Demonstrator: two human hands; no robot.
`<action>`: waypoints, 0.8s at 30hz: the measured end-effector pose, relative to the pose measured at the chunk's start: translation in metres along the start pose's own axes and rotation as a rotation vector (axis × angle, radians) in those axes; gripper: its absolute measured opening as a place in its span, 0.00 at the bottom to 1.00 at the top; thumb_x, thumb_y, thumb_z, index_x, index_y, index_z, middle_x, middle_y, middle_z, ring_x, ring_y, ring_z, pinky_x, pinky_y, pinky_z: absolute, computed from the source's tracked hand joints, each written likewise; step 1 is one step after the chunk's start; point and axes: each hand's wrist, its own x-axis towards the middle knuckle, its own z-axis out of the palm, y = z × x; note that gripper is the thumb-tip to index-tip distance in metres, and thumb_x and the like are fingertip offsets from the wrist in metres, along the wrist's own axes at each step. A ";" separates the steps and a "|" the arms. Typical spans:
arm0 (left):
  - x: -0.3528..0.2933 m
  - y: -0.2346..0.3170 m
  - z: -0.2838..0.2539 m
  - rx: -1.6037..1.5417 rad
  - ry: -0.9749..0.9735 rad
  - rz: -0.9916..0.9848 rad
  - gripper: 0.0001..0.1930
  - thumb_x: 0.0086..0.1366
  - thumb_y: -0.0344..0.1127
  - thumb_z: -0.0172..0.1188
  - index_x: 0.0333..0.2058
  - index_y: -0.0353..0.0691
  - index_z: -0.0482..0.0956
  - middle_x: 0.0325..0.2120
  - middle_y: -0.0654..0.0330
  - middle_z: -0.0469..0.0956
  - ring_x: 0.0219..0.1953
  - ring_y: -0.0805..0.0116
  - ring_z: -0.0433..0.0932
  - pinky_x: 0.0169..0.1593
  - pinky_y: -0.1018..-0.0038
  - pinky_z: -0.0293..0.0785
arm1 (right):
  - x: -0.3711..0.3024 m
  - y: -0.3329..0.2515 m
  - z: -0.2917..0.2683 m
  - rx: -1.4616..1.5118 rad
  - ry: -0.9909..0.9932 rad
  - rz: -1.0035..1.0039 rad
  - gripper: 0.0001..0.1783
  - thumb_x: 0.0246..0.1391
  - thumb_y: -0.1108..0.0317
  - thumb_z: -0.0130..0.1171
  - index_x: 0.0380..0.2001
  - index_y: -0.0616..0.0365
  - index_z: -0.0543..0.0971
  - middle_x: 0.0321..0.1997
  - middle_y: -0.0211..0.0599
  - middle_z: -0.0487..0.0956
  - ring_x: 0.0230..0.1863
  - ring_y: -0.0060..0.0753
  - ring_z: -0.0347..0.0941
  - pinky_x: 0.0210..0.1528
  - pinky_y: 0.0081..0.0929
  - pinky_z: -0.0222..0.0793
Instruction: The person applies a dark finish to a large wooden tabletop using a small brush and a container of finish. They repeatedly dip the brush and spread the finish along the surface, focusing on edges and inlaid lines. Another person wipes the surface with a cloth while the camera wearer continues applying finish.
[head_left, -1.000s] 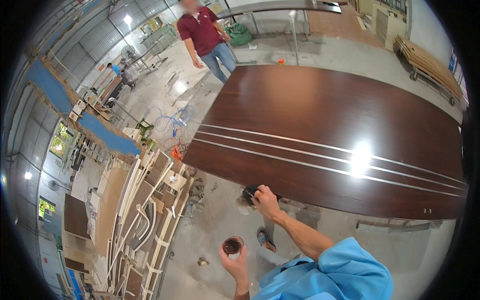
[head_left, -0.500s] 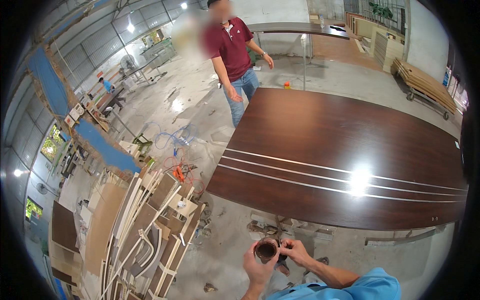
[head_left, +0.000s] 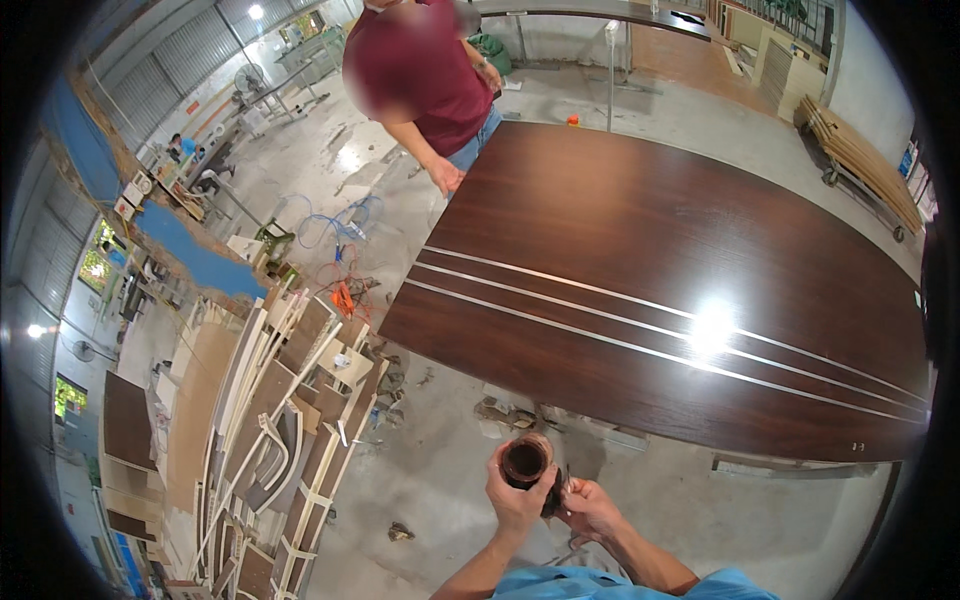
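A small round jar, smeared and dark brown inside, is in my left hand, whose fingers wrap round its sides. Close beside it, my right hand is closed in a pinch. Something dark and thin shows at those fingertips, next to the jar; its kind I cannot make out. Beyond my hands a large dark brown wooden panel with three pale metal strips across it lies flat and raised off the floor.
A person in a maroon shirt stands at the panel's far left corner. Wood offcuts are piled on the left. Orange and blue hoses lie on the floor. A trolley of boards stands far right.
The person in maroon has come nearer and leans toward the panel's corner, one hand lowered by its edge. My view has shifted; my hands keep the jar and the pinch.
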 end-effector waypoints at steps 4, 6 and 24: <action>-0.034 0.014 0.034 0.071 -0.032 0.038 0.37 0.51 0.40 0.79 0.55 0.31 0.70 0.43 0.51 0.81 0.46 0.64 0.82 0.52 0.69 0.78 | -0.045 -0.019 -0.045 -0.190 0.021 -0.077 0.11 0.59 0.63 0.67 0.33 0.56 0.76 0.32 0.27 0.76 0.33 0.21 0.72 0.40 0.24 0.69; -0.054 0.024 0.048 0.084 -0.059 0.066 0.37 0.51 0.40 0.79 0.54 0.31 0.69 0.43 0.52 0.81 0.45 0.66 0.82 0.51 0.70 0.78 | -0.071 -0.029 -0.068 -0.281 0.094 -0.180 0.11 0.60 0.65 0.66 0.31 0.57 0.75 0.33 0.33 0.78 0.33 0.25 0.75 0.40 0.26 0.72; -0.202 0.099 0.081 0.093 -0.125 0.046 0.36 0.52 0.48 0.78 0.53 0.34 0.71 0.43 0.52 0.83 0.45 0.61 0.83 0.51 0.67 0.77 | -0.280 -0.089 -0.167 -0.442 0.452 -0.739 0.10 0.60 0.72 0.59 0.25 0.57 0.70 0.22 0.37 0.79 0.24 0.34 0.79 0.33 0.31 0.77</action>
